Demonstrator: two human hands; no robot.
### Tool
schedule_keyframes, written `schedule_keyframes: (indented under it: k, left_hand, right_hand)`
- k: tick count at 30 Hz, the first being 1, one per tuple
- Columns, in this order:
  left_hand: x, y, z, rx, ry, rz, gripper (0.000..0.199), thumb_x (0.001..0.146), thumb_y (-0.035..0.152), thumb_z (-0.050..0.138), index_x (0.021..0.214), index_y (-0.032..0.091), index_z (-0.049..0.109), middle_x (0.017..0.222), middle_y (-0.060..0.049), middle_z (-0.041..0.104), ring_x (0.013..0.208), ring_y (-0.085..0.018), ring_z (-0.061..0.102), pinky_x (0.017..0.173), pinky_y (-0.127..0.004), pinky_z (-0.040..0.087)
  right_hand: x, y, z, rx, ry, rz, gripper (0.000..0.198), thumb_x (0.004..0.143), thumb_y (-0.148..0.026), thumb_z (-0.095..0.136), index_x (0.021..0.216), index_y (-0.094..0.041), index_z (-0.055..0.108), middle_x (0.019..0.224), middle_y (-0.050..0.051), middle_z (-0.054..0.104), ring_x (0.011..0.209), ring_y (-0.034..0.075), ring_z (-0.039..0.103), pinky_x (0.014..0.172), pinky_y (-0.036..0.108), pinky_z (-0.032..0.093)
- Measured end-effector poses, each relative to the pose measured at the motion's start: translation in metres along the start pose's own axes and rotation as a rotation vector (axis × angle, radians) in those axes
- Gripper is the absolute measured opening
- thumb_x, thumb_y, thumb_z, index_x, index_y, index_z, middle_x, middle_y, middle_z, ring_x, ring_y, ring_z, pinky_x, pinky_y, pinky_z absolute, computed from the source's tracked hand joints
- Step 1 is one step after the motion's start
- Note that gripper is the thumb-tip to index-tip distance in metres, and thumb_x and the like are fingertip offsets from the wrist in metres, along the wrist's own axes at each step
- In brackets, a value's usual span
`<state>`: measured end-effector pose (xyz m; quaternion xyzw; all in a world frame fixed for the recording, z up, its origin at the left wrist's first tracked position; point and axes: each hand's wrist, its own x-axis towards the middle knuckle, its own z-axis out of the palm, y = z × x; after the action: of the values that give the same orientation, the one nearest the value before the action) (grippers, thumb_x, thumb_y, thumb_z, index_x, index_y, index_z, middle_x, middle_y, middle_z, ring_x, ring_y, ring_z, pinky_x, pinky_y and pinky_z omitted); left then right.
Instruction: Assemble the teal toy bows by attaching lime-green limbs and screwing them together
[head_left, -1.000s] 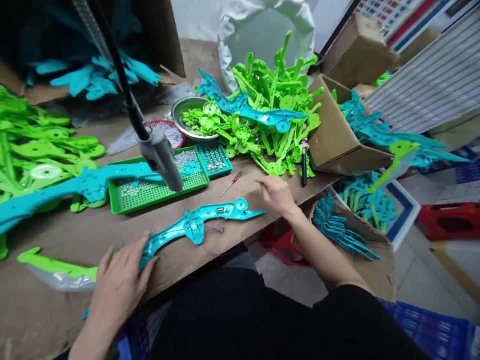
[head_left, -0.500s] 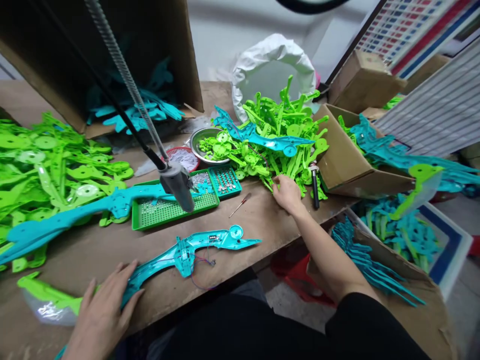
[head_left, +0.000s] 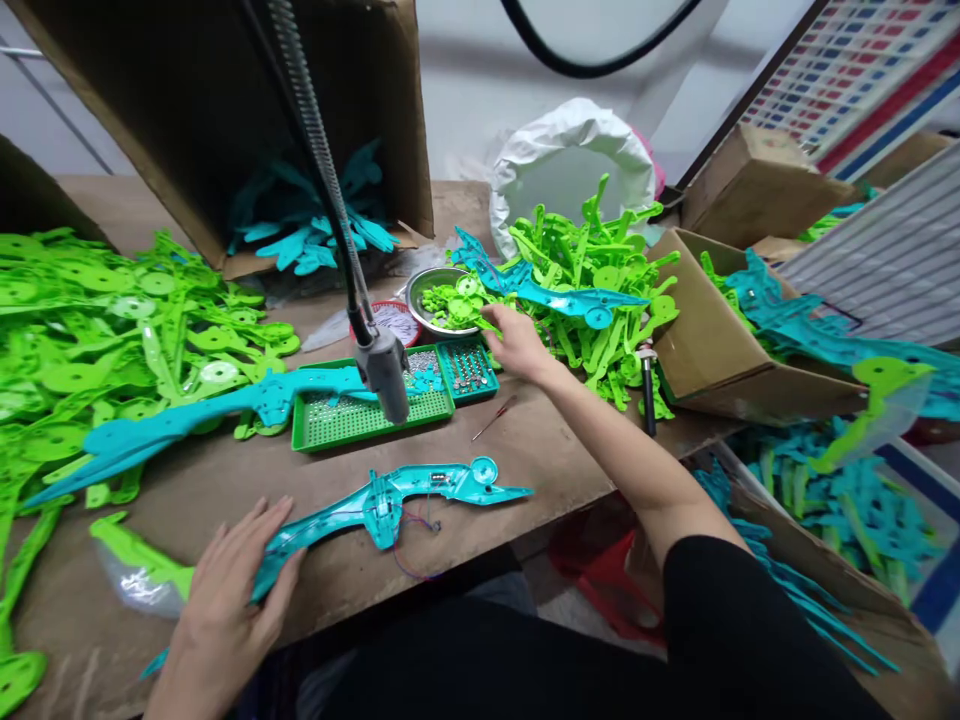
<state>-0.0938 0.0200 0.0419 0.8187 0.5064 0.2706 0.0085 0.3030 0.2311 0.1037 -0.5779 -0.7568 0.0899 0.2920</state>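
Observation:
A teal, gun-shaped plastic half shell [head_left: 386, 505] lies on the table, hollow side up, with red and blue wires and a small metal spring-like part in it. My left hand [head_left: 232, 590] rests over its narrow left end, fingers stretched out and thumb apart. My right hand [head_left: 517, 345] is at the right rim of a metal bowl [head_left: 427, 325] of small green parts. Its fingers are closed around a green plastic part [head_left: 491, 325], whose shape is mostly hidden. Beside the bowl is a teal tray [head_left: 480, 385] of small metal parts.
A grey tool [head_left: 386, 375] hangs over a green tray [head_left: 330, 432]. A screwdriver [head_left: 495, 418] lies in front of it. Green parts are heaped left [head_left: 82, 350] and right [head_left: 592, 260]. A black-handled tool [head_left: 648, 390] lies near a carton [head_left: 712, 350]. A bagged green part [head_left: 139, 560] is by my left hand.
My right hand has moved left and away from me, from the front of the right green heap to the bowl. My left hand stays on the teal shell. The view has shifted.

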Motion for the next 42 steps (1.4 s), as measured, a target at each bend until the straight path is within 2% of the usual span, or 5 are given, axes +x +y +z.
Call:
schedule_keyframes:
  k: [11, 25, 28, 34, 42]
  left_hand:
    - [-0.025, -0.010, -0.021, -0.008, -0.001, -0.076, 0.063, 0.097, 0.029, 0.054, 0.157, 0.035, 0.033, 0.133, -0.013, 0.063, 0.125, -0.037, 0.062, 0.110, -0.063, 0.048]
    - [-0.009, 0.012, -0.017, -0.103, -0.003, -0.073, 0.060, 0.095, 0.018, 0.061, 0.151, 0.030, 0.044, 0.136, -0.013, 0.064, 0.132, -0.032, 0.059, 0.115, -0.058, 0.045]
    - [-0.001, 0.025, -0.008, -0.165, -0.051, -0.063, 0.058, 0.095, 0.019, 0.060, 0.150, 0.029, 0.044, 0.139, -0.013, 0.063, 0.137, -0.031, 0.056, 0.117, -0.056, 0.042]
    - [0.019, 0.048, 0.030, -0.098, -0.225, 0.015, 0.081, 0.091, 0.049, 0.067, 0.158, 0.023, 0.029, 0.159, -0.019, 0.043, 0.151, -0.040, 0.035, 0.122, -0.068, 0.022]
    - [0.021, 0.034, 0.045, -0.128, -0.366, -0.025, 0.075, 0.096, 0.054, 0.056, 0.158, 0.023, 0.030, 0.156, -0.018, 0.048, 0.145, -0.036, 0.045, 0.122, -0.064, 0.019]
  right_hand:
    - [0.059, 0.014, 0.011, -0.117, 0.111, -0.024, 0.064, 0.086, -0.007, 0.051, 0.149, -0.005, 0.037, 0.149, 0.023, 0.051, 0.142, 0.031, 0.048, 0.122, 0.051, 0.038]
    - [-0.004, -0.042, -0.052, 0.110, 0.579, -0.247, 0.052, 0.107, -0.043, 0.025, 0.141, -0.019, 0.055, 0.155, 0.010, 0.039, 0.144, 0.036, 0.046, 0.102, 0.050, 0.053]
    - [-0.043, -0.076, -0.076, 0.332, 0.428, -0.205, 0.051, 0.097, -0.051, 0.053, 0.141, -0.027, 0.055, 0.162, 0.002, 0.034, 0.124, 0.027, 0.062, 0.086, 0.035, 0.055]
    - [-0.112, -0.034, -0.039, 0.401, -0.672, -0.135, 0.055, 0.093, -0.037, 0.065, 0.145, -0.021, 0.054, 0.120, 0.007, 0.072, 0.084, 0.012, 0.067, 0.070, 0.026, 0.057]
    - [-0.132, 0.009, 0.003, 0.251, -0.879, -0.191, 0.059, 0.096, -0.030, 0.056, 0.154, -0.022, 0.045, 0.113, 0.010, 0.066, 0.104, 0.023, 0.063, 0.100, 0.046, 0.052]
